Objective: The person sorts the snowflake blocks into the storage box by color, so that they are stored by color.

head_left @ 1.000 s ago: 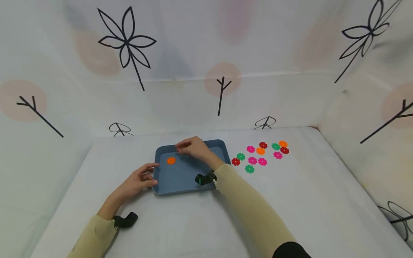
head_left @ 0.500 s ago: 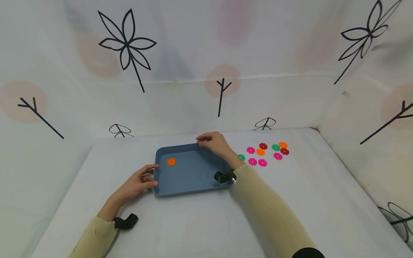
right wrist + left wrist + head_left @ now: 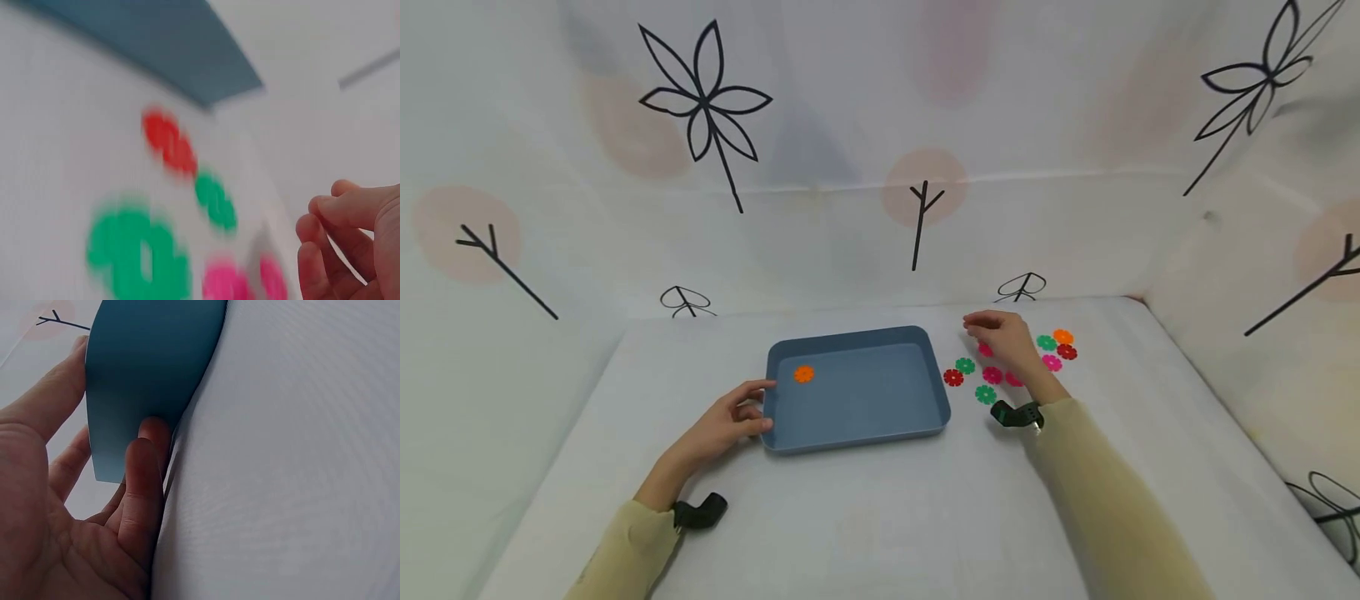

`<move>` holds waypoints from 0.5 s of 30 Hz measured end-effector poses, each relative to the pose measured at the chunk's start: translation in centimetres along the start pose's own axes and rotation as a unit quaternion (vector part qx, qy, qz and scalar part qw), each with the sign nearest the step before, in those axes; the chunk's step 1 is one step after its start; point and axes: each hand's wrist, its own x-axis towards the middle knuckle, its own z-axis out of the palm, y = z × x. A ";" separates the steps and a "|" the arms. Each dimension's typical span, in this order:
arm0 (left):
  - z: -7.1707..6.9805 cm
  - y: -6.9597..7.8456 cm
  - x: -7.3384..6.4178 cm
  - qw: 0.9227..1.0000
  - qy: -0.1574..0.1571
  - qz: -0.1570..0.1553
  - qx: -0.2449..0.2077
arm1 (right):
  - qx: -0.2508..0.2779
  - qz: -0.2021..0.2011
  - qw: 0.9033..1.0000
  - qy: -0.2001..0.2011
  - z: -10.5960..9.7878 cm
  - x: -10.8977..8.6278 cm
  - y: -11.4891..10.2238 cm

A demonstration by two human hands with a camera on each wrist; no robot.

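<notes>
A blue-grey rectangular tray (image 3: 861, 400) lies on the white table, with one orange notched disc (image 3: 804, 374) near its left end. My left hand (image 3: 722, 427) grips the tray's left side; in the left wrist view, a digit reaches the rim and other fingers (image 3: 144, 487) touch the outer wall. My right hand (image 3: 1009, 340) hovers above the loose discs right of the tray. Its fingers are loosely bent, thumb near the fingertips, and I see nothing held. Beneath it, a pink disc (image 3: 992, 376) shows, and others are partly hidden.
Left of my right hand lie a red disc (image 3: 953, 377) and two green discs, one nearer me (image 3: 986, 394). Beyond it sit a green (image 3: 1046, 342), an orange (image 3: 1063, 336), a red (image 3: 1067, 352) and a pink disc (image 3: 1052, 362). A patterned white cloth (image 3: 820, 250) rises behind.
My right hand has moved right, from above the tray, past its far right corner, to above the loose discs. My left hand stays at the tray's left side; the orange disc stays put.
</notes>
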 end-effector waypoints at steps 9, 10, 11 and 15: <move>-0.1 -0.2 0.1 1.000 -0.002 0.010 0.008 | -0.075 0.035 0.996 0.027 -4.6 -2.3 4.0; -0.1 -0.3 0.1 1.000 -0.001 0.012 0.010 | -0.079 0.035 0.996 0.029 -4.8 -2.5 4.1; -0.1 -0.3 0.1 1.000 -0.001 0.014 0.011 | -0.084 0.033 0.995 0.031 -4.9 -2.6 4.1; 0.0 -0.4 0.1 1.000 0.001 0.016 0.012 | -0.091 0.033 0.995 0.032 -5.5 -2.9 4.2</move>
